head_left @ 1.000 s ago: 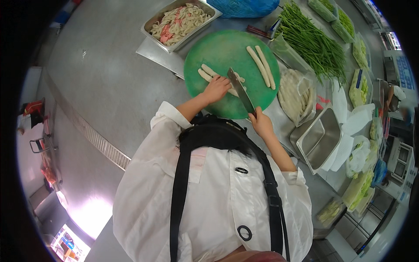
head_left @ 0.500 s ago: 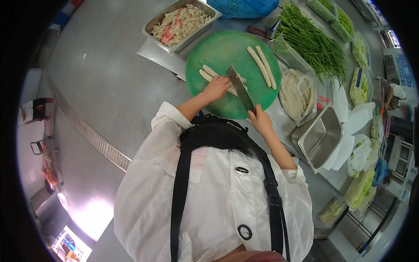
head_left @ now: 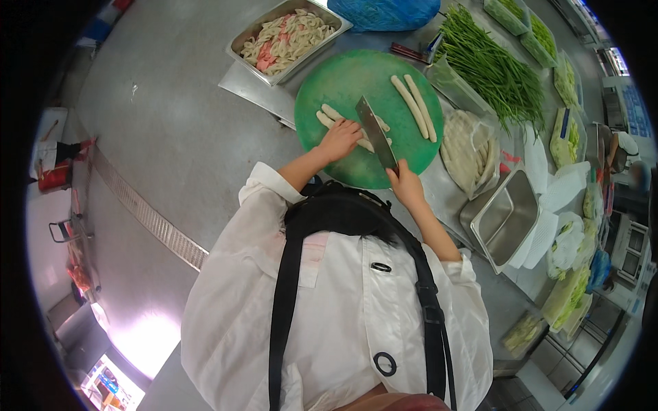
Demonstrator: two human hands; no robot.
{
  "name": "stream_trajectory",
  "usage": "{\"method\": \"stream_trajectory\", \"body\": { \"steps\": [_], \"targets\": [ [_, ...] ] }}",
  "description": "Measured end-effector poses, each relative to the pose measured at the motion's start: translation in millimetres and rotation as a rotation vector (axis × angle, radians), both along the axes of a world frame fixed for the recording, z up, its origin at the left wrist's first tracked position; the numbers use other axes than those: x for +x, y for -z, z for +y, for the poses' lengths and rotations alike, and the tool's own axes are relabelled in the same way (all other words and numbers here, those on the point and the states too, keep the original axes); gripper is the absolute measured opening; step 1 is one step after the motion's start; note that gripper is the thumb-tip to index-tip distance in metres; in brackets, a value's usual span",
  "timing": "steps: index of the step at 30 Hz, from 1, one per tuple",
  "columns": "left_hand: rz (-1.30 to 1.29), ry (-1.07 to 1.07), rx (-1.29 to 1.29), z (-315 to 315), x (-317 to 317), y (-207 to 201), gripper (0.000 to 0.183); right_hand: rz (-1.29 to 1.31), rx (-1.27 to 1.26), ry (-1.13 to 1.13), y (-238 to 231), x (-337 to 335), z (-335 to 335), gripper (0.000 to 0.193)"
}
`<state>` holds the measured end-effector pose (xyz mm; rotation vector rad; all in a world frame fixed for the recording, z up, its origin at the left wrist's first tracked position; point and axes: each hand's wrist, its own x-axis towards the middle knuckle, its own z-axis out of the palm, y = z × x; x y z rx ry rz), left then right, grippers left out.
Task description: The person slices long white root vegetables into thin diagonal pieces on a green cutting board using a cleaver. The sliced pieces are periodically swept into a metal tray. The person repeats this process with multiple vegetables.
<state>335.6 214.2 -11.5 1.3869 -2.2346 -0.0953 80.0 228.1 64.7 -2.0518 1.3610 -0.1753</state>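
Note:
Fingers curled, my left hand (head_left: 340, 141) presses down on two pale sausages (head_left: 330, 111) lying side by side on a round green cutting board (head_left: 367, 68). Their far-left ends stick out past the hand. My right hand (head_left: 406, 183) is wrapped round the handle of a cleaver (head_left: 378, 137). Its blade stands on edge across the sausages, just right of my left fingertips. A few small cut pieces (head_left: 383, 125) show beside the blade, partly hidden by it. Two whole pale sausages (head_left: 410, 108) lie on the board's right side, apart from both hands.
A steel tray (head_left: 274, 81) of pale and pink cut pieces (head_left: 288, 41) stands beyond the board. To the right are a clear bag of pale sausages (head_left: 469, 147), green stalks (head_left: 486, 68) and another steel pan (head_left: 504, 222). A blue plastic bag (head_left: 387, 14) lies at the back.
The cleaver has shifted slightly, its handle end moving a little left and away from me. My left hand keeps its hold on the sausages.

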Motion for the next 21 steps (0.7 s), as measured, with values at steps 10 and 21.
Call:
{"method": "stream_trajectory", "body": {
  "steps": [10,21],
  "targets": [
    [-0.112,0.037,0.002,-13.8,-7.4,18.5,0.013,0.007,-0.012,0.074,32.6,35.5,-7.8,0.033],
    [-0.132,-0.075,-0.067,-0.2,-6.4,18.0,0.01,0.008,-0.006,0.088,-3.9,0.0,-2.1,0.027]
  ]
}}
